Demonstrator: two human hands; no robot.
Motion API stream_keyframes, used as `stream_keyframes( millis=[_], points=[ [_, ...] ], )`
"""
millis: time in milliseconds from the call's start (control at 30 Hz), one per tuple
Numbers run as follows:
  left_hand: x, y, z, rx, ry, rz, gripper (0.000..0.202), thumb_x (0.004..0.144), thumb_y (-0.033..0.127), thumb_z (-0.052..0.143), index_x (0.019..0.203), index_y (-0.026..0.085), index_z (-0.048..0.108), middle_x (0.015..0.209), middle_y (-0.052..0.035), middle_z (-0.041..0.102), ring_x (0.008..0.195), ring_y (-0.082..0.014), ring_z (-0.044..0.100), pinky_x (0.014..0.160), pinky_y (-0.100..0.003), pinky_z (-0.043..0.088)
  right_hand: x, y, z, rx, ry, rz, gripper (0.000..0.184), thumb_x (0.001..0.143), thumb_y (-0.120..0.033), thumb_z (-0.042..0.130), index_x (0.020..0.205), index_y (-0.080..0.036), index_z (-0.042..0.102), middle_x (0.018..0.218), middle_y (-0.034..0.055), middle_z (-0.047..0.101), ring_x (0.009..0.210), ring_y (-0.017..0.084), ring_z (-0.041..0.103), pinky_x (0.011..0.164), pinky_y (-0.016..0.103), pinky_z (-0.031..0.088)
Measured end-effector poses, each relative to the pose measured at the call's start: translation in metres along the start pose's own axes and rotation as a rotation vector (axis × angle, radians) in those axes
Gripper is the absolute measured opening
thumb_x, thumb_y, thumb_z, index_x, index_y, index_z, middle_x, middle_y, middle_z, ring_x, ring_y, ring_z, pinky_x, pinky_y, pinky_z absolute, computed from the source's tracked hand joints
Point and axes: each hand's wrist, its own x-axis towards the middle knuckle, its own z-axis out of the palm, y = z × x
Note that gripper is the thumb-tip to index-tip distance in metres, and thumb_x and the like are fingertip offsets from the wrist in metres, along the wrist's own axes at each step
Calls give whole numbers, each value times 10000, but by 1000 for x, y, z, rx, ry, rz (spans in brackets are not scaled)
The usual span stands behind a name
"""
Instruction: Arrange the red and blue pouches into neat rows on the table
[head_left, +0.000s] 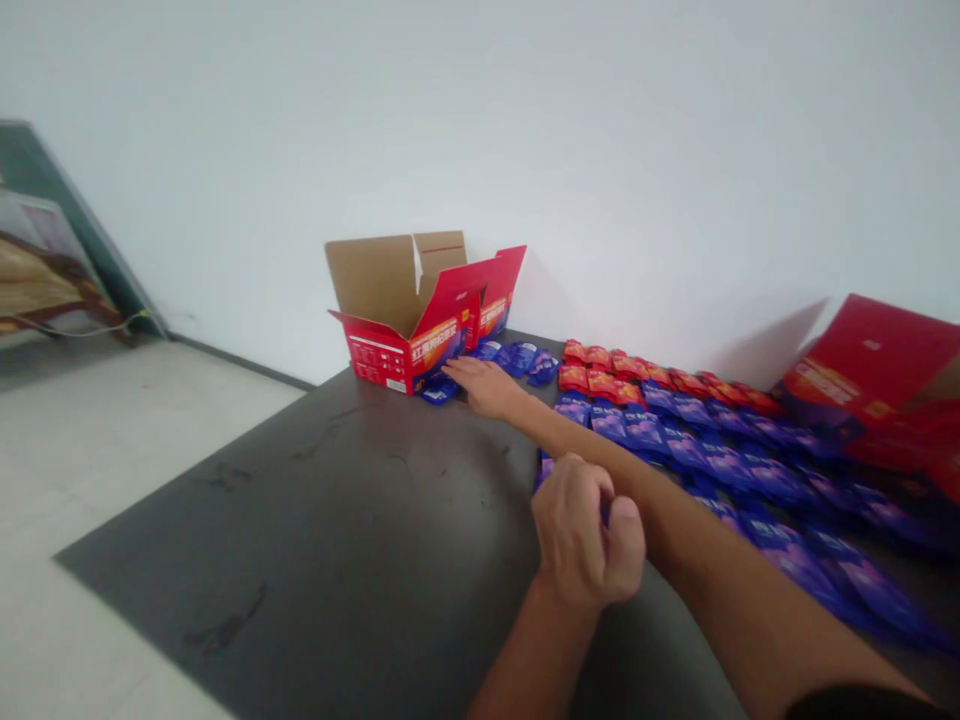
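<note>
My right hand (486,386) reaches far across the dark table (322,520), fingers stretched flat at the mouth of an open red carton (409,345) lying on its side. The fingertips touch the purple packets (517,357) spilled in front of the carton. My left hand (586,541) is nearer to me, curled into a fist beside my right forearm. What it holds, if anything, is hidden. Rows of purple packets (720,465) and red packets (622,372) cover the table to the right of my arms.
Another red carton (870,375) lies at the far right against the white wall. The table's left corner and edge (67,558) drop off to a pale floor. A framed board (45,270) leans against the wall at the far left.
</note>
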Motion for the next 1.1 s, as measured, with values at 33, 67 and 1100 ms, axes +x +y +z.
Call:
stream_keyframes(
  millis=[33, 67, 1100],
  points=[
    [2, 1, 0, -3, 17, 23, 82, 902, 224, 438, 824, 233, 414, 695, -10, 445, 654, -187, 472, 599, -350, 335, 10, 0, 5, -11, -5, -3, 596, 872, -56, 514, 1461, -145, 510, 1523, 130, 493, 1392, 256, 445, 1112, 429, 376],
    [3, 2, 0, -7, 29, 42, 81, 890, 220, 442, 819, 237, 407, 681, -11, 441, 642, -190, 467, 587, -356, 328, 17, 0, 8, -19, -7, -7, 552, 884, -71, 511, 1429, -153, 544, 1483, 125, 536, 1358, 255, 477, 1087, 421, 390],
    [6, 3, 0, -60, 39, -2, 90, 898, 261, 450, 811, 257, 428, 679, -67, 516, 675, -236, 503, 615, -424, 350, -4, 11, -40, -115, 308, -9, 352, 1049, -196, 310, 1270, -133, 577, 1238, 163, 644, 1118, 261, 575, 946, 379, 386]
  ],
)
